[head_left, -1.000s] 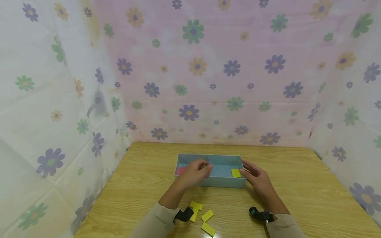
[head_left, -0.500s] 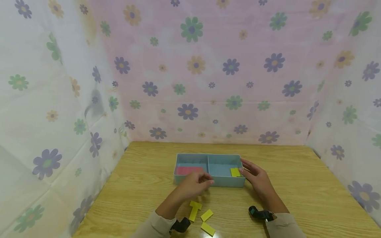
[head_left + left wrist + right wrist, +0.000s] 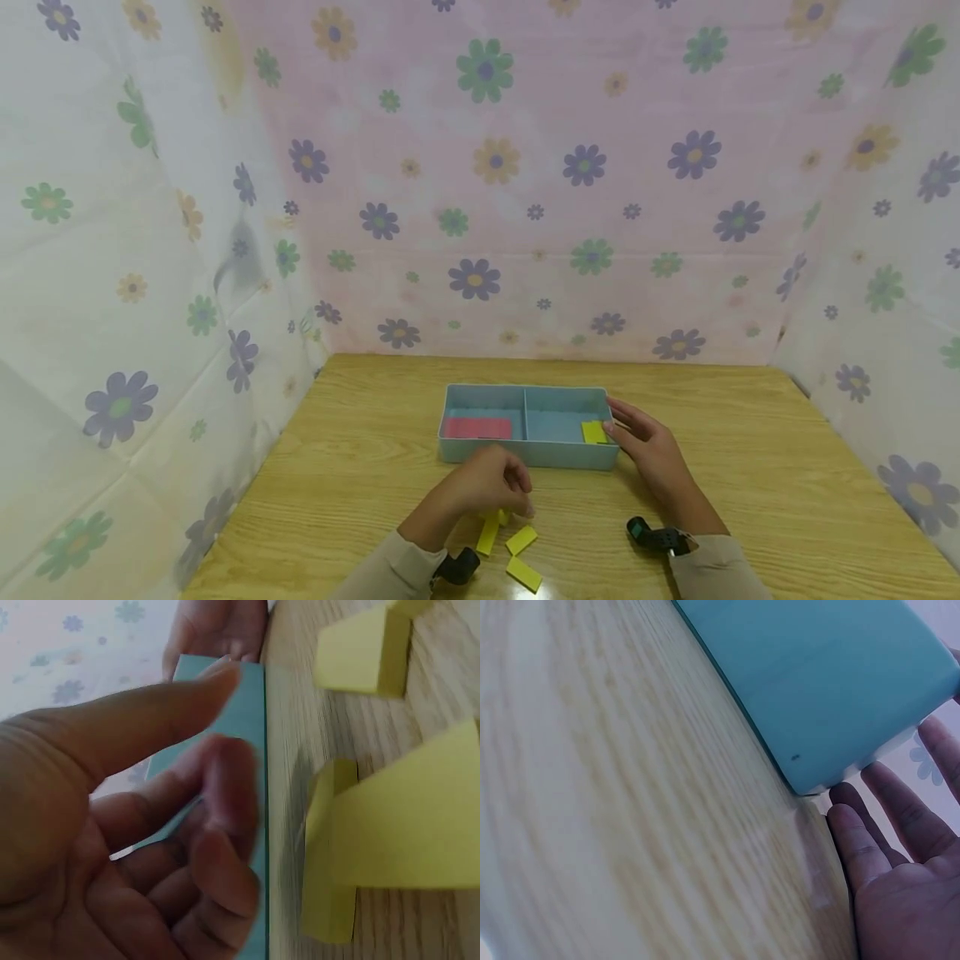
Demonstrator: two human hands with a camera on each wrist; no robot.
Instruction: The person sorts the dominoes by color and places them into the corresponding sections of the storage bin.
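Observation:
My left hand (image 3: 487, 483) hovers over the yellow rectangular blocks in front of the box, fingers loosely curled and nothing between them. Below it, one yellow block (image 3: 328, 855) meets another (image 3: 420, 817) in a T shape, partly hidden by the hand in the head view. Two more yellow blocks (image 3: 524, 574) lie just to the right. My right hand (image 3: 652, 454) touches the right end of the light blue two-compartment box (image 3: 570, 456), its fingers (image 3: 907, 810) fairly straight against the end wall. Yellow pieces (image 3: 595, 432) sit in the right compartment, pink pieces (image 3: 477, 428) in the left.
The wooden table (image 3: 360, 433) reaches back to a flowered pink cloth (image 3: 555, 275). Similar pale cloth hangs on the left and right sides. A black wrist device (image 3: 457, 567) is on the left forearm, another (image 3: 656, 540) on the right.
My left hand has come back from above the box's left compartment toward the loose yellow blocks, uncovering the pink pieces. The right hand has stayed at the box's right end.

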